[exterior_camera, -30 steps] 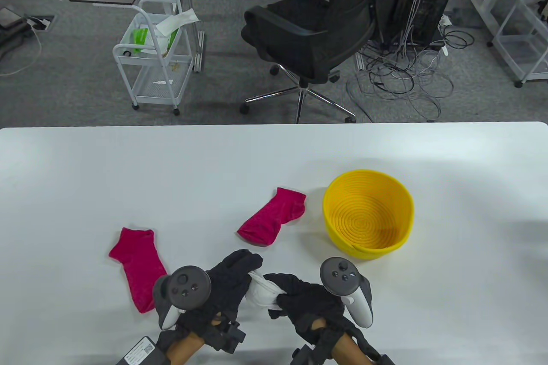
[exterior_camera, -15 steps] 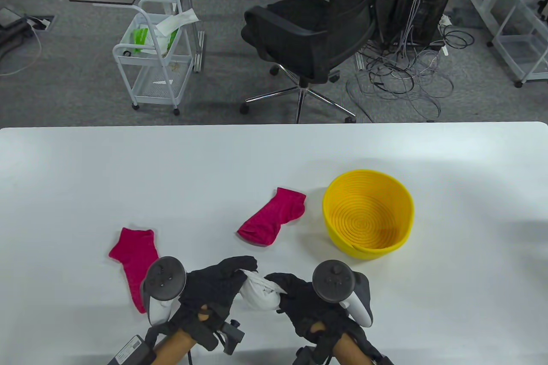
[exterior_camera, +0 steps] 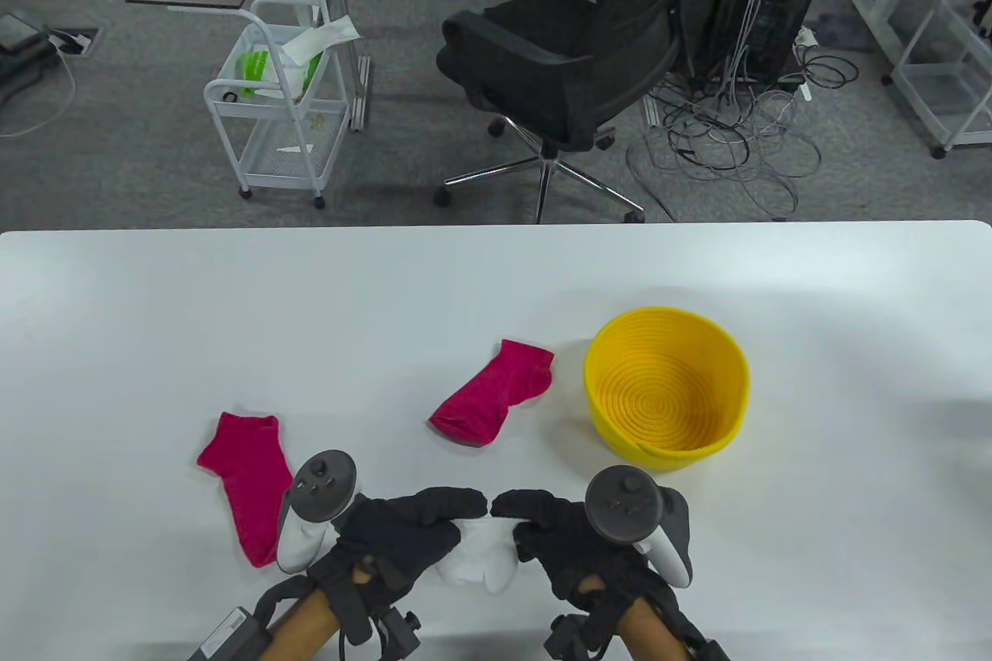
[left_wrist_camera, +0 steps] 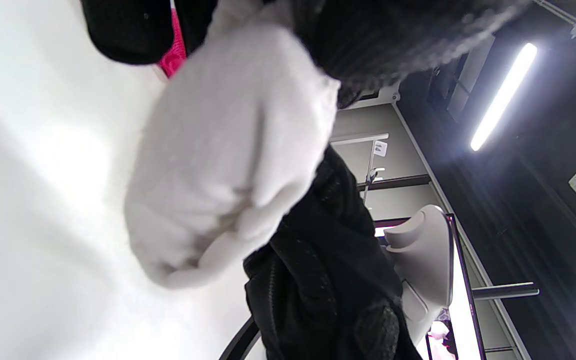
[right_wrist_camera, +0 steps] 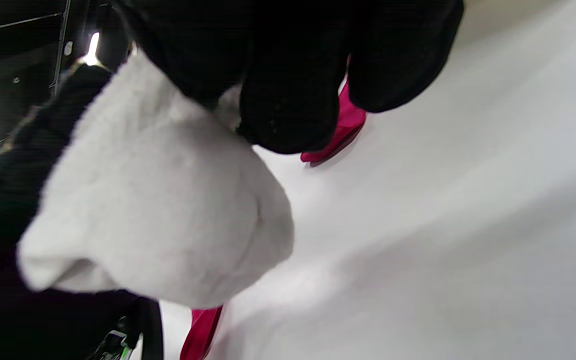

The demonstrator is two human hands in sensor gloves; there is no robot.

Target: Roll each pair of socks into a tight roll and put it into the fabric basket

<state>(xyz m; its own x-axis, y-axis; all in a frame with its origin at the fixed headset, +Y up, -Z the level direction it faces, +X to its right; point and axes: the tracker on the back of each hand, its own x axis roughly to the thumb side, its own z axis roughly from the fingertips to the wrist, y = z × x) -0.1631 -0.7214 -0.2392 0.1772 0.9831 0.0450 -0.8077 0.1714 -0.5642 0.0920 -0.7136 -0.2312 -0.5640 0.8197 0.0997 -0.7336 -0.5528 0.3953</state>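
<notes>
A white sock bundle is held between both gloved hands near the table's front edge. My left hand curls over its left side and my right hand over its right, fingertips almost meeting on top. Up close the white sock bundle fills the left wrist view, and the white sock bundle also fills the right wrist view under black fingers. The yellow basket stands to the right, with nothing inside. One pink sock lies left of the basket, another pink sock lies beside my left hand.
The white table reaches to a far edge. Beyond it stand a black office chair, a white wire cart and tangled cables on the floor.
Both hands have drawn back toward the front edge and rotated over the white bundle. The bundle now sits lower between the palms, with the fingertips closing over its top.
</notes>
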